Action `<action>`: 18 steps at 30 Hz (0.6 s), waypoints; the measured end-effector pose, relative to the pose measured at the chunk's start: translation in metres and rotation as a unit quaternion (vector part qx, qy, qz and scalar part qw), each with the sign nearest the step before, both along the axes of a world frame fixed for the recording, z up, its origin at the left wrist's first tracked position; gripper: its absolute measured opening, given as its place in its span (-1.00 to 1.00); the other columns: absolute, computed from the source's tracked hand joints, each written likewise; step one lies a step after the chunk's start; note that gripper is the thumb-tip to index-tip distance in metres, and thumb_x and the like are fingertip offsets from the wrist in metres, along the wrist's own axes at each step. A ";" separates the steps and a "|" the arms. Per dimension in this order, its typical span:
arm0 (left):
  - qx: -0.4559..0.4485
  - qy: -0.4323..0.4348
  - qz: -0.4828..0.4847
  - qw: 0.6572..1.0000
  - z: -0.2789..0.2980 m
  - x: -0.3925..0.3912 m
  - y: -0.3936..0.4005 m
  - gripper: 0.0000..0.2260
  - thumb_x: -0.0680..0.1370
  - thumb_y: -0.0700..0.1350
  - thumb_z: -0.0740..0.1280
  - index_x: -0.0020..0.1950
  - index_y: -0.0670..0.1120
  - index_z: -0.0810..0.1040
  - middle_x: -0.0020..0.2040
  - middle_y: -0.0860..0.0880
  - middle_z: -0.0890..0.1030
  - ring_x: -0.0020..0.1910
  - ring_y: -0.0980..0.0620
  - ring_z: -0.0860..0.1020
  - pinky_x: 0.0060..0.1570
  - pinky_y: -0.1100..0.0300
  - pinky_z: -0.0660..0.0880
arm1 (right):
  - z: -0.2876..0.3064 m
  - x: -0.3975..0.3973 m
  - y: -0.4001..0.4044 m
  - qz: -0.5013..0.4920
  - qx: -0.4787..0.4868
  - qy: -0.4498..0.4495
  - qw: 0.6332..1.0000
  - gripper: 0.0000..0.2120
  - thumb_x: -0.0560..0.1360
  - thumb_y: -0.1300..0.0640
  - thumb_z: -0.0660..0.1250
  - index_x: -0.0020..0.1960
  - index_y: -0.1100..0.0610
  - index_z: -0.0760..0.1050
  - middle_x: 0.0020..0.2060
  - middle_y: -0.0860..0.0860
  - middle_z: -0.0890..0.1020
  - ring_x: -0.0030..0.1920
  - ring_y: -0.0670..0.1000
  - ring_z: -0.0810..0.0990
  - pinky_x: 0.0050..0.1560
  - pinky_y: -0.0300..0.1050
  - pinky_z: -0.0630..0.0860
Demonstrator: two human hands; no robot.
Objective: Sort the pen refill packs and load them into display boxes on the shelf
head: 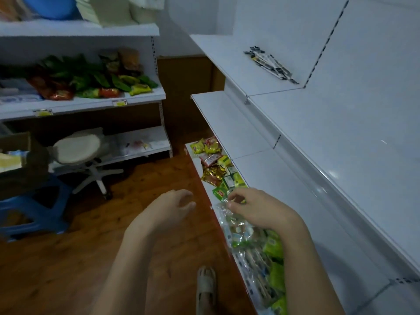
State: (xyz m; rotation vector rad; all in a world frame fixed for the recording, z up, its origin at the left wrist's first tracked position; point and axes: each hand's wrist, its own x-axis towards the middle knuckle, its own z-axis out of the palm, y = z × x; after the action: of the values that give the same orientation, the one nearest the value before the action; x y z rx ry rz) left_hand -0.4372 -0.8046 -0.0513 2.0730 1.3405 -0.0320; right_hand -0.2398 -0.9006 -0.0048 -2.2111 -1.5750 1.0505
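A bundle of pen refill packs (271, 64), black and white and lying slantwise, sits on the upper white shelf (218, 55) at the right, close to the shelf's back panel and well apart from both hands. Two tiers lower, the bottom shelf (205, 178) of the same unit holds a jumble of small packets: yellow, red and gold ones (211, 158) at the far end, and green packets under clear plastic wrapping (241, 228) nearer the person. The right hand (252, 208) reaches over this bottom shelf with its fingers curled, the fingertips pinching the crinkled edge of the clear plastic wrapping. The left hand (175, 205) hangs over the wooden floor (68, 269) just left of the shelf's red edge, fingers loosely bent and holding nothing; the two hands are near each other but not touching. Below them a foot in a pale sandal (205, 289) stands on the floor. Across the aisle, another white shelving unit (91, 103) carries green, red and yellow snack bags (95, 80), with pale stacked goods on its top tier. In front of it stand a white swivel stool (78, 148) and a blue plastic stool (34, 212), the latter with a cardboard box (20, 164) resting on it.
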 end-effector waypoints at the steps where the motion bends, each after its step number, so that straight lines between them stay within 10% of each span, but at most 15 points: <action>1: 0.013 -0.006 0.003 1.000 0.005 0.009 0.018 -0.62 0.63 0.14 0.21 0.44 0.13 0.37 0.44 0.03 0.41 0.36 0.04 0.42 0.19 0.20 0.40 | 0.001 0.010 0.018 -0.006 0.007 -0.003 1.000 -0.70 0.61 -0.12 0.23 0.29 -0.06 0.47 0.14 -0.10 0.55 0.03 -0.08 0.55 -0.03 -0.14 0.51; 18: 0.004 -0.028 0.029 0.999 0.018 0.045 0.332 -0.61 0.64 0.10 0.21 0.47 0.11 0.35 0.39 0.04 0.46 0.29 0.04 0.47 0.15 0.20 0.46 | 0.002 0.079 0.340 -0.001 0.027 0.013 1.000 -0.69 0.61 -0.11 0.22 0.31 -0.06 0.46 0.17 -0.09 0.54 0.00 -0.10 0.56 -0.09 -0.20 0.45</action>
State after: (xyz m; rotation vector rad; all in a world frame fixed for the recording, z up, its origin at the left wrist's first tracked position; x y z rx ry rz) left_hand -0.3923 -0.4730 -0.0337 2.0271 1.3677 0.0552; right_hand -0.1605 -0.5608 -0.0026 -2.1558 -1.5702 1.0195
